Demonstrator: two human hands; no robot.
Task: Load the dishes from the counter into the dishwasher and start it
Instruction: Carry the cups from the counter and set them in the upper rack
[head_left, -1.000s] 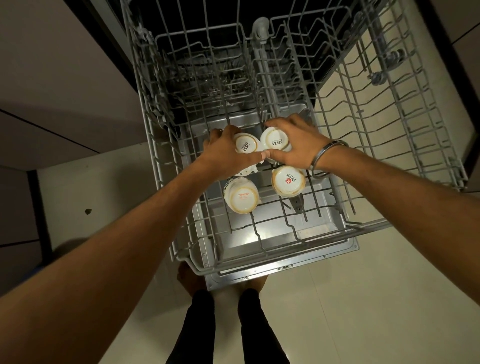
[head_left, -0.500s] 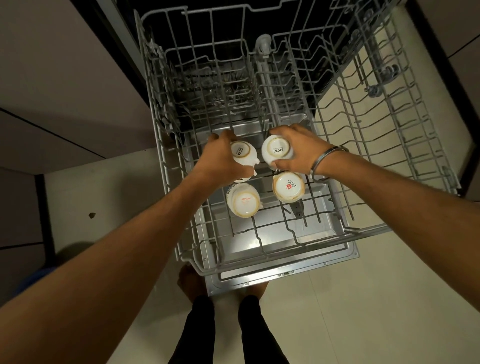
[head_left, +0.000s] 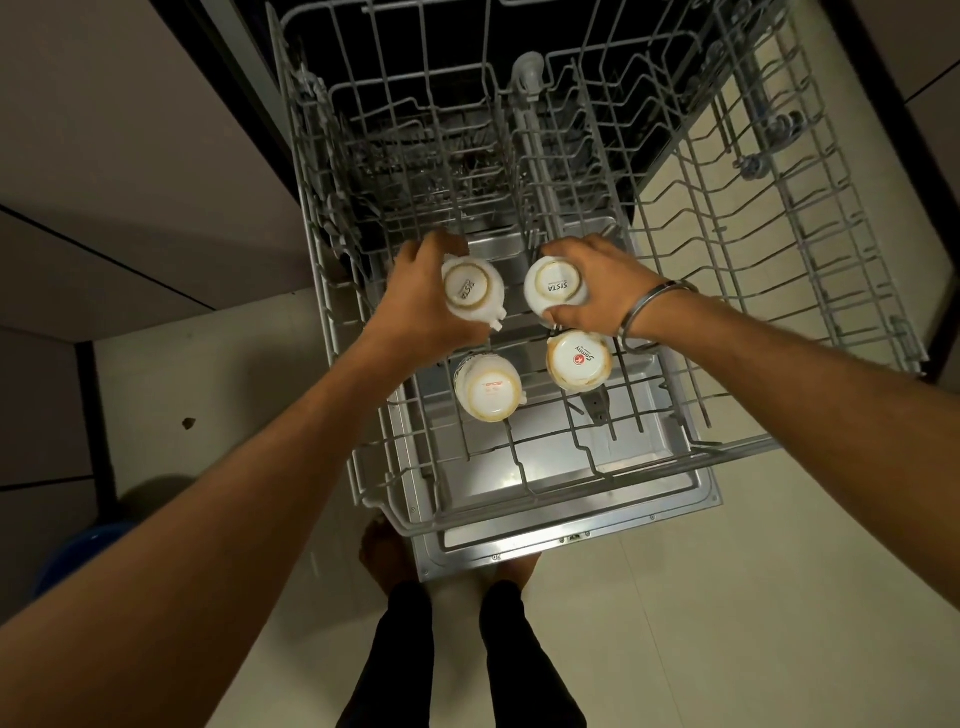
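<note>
4 white cups sit upside down in the pulled-out dishwasher rack (head_left: 670, 457). The left hand (head_left: 421, 306) grips the far-left cup (head_left: 470, 292) and the right hand (head_left: 597, 283) grips the far-right cup (head_left: 553, 292); the near-left cup (head_left: 488, 387) and near-right cup (head_left: 577, 361) stand free just in front of them, over the open door (head_left: 571, 540)

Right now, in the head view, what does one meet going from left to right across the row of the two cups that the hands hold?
left hand → left cup, bottom up → bare gap of the rack → right cup, bottom up → right hand → metal bangle on the wrist.
</note>
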